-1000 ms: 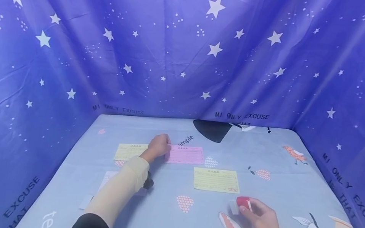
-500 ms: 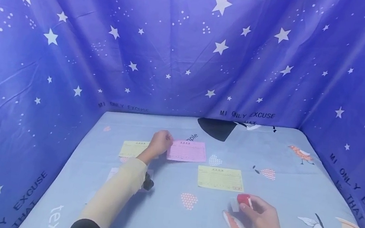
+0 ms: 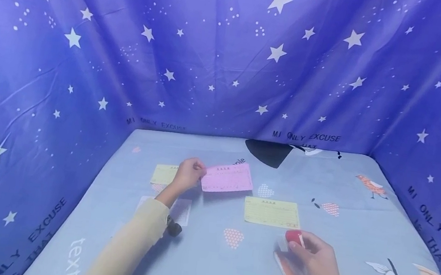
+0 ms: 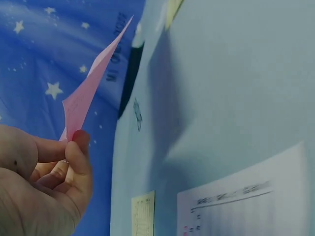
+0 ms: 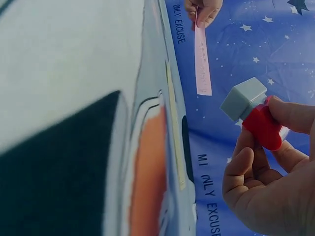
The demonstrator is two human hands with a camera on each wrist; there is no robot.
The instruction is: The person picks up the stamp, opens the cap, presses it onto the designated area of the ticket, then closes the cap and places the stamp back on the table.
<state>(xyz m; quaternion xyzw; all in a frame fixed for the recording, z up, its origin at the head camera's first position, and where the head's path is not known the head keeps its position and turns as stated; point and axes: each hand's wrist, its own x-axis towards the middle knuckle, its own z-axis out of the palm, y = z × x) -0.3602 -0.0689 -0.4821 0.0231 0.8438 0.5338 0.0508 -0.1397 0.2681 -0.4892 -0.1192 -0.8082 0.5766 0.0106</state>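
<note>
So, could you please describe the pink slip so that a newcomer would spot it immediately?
Below the blue-purple star curtain spreads a pale blue cloth. Over its far half, the left hand pinches the pink slip by one edge. Unlike the yellow slips and white slip nearby, it is pink and held off the cloth.

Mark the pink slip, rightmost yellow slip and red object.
Pink slip (image 3: 228, 178), head view: middle of its printed face.
Rightmost yellow slip (image 3: 272, 212), head view: centre of face.
Red object (image 5: 263, 129), right wrist view: its red body.

the head camera looks forward and down. both wrist views, close and apparently sideways, share the pink slip (image 4: 81, 104).
</note>
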